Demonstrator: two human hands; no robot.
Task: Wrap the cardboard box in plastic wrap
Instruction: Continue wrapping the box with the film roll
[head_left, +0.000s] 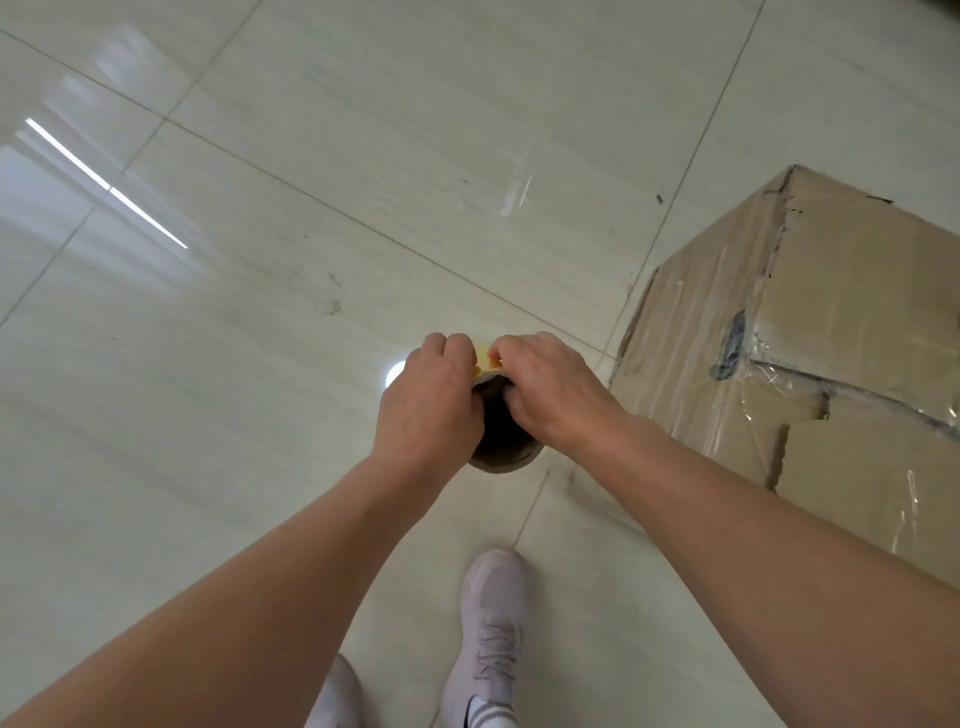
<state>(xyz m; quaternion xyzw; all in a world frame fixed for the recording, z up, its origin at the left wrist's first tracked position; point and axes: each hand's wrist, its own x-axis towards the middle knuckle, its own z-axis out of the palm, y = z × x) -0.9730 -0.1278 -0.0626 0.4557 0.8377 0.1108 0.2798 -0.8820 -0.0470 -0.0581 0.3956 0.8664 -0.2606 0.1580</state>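
Note:
A large cardboard box stands on the floor at the right, its seams patched with clear tape and some torn spots. In front of me I hold a roll of plastic wrap end-on, so its grey cardboard core and dark hollow face me. My left hand grips the roll's left side. My right hand grips its right side, with fingertips pinching at a small yellow piece on the roll's top edge. Both hands are well left of the box and do not touch it.
Glossy pale floor tiles with bright light reflections spread to the left and ahead. My feet in light pink sneakers stand at the bottom centre, close to the box's near corner.

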